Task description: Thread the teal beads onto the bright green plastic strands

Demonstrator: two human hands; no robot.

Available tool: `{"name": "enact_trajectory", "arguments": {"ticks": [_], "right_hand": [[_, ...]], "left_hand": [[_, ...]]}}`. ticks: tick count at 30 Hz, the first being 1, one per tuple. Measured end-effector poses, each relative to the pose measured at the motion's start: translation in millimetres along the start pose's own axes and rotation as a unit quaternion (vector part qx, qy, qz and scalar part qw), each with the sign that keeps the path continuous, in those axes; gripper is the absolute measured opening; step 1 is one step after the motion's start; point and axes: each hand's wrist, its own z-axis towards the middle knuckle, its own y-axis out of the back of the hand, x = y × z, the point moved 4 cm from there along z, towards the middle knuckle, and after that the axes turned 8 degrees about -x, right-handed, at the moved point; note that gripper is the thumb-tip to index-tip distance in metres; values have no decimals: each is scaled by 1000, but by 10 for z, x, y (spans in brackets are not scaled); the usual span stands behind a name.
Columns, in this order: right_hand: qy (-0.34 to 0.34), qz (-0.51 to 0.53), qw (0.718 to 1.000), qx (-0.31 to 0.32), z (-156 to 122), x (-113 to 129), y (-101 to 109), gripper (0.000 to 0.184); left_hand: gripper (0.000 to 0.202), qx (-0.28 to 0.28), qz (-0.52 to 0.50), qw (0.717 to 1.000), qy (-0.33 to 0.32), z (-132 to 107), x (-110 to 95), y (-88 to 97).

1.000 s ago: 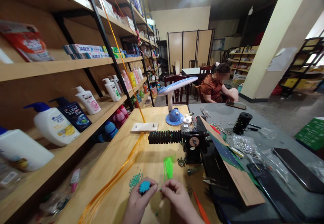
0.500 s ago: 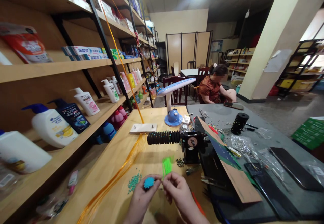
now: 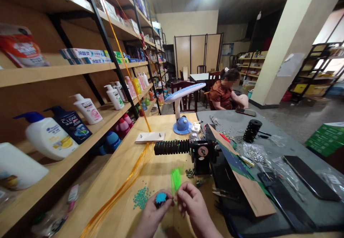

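My left hand (image 3: 152, 214) is closed on a small round blue bristly piece (image 3: 161, 197) at the bottom middle of the view. Right beside it, my right hand (image 3: 192, 205) pinches the lower end of a tuft of bright green strands (image 3: 175, 177) that stands up from the fingers. Both hands hover just above the wooden table (image 3: 158, 123). A pile of small teal beads (image 3: 141, 196) lies on the wood to the left of my hands. Behind them stands a black ribbed roller (image 3: 172, 147) fixed to a small black machine (image 3: 202, 156).
A bundle of orange cords (image 3: 126, 179) runs across the table up to the shelves. A blue desk lamp (image 3: 182, 123), a slanted cardboard sheet (image 3: 242, 175), phones and plastic bags lie to the right. Shelves with shampoo bottles (image 3: 48, 137) line the left. A seated person (image 3: 224, 94) is farther back.
My hands have come closer together, so the green tuft now stands right beside the blue piece. The view has shifted slightly.
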Motion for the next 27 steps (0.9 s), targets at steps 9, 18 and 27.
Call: {"name": "enact_trajectory", "arguments": {"ticks": [9,18,27], "right_hand": [[76,-149,986,-9,-57,-298,44,52],[65,-107,992,-17,-6,-455,38,69],[75,-102,991,-37,20,-528,50,70]], "left_hand": [[50,17,-122,988,94,-52,13,-59],[53,27,-127,987,92,-71,-23,-89],[46,-14,-134,988,79,-108,-84,-103]]}}
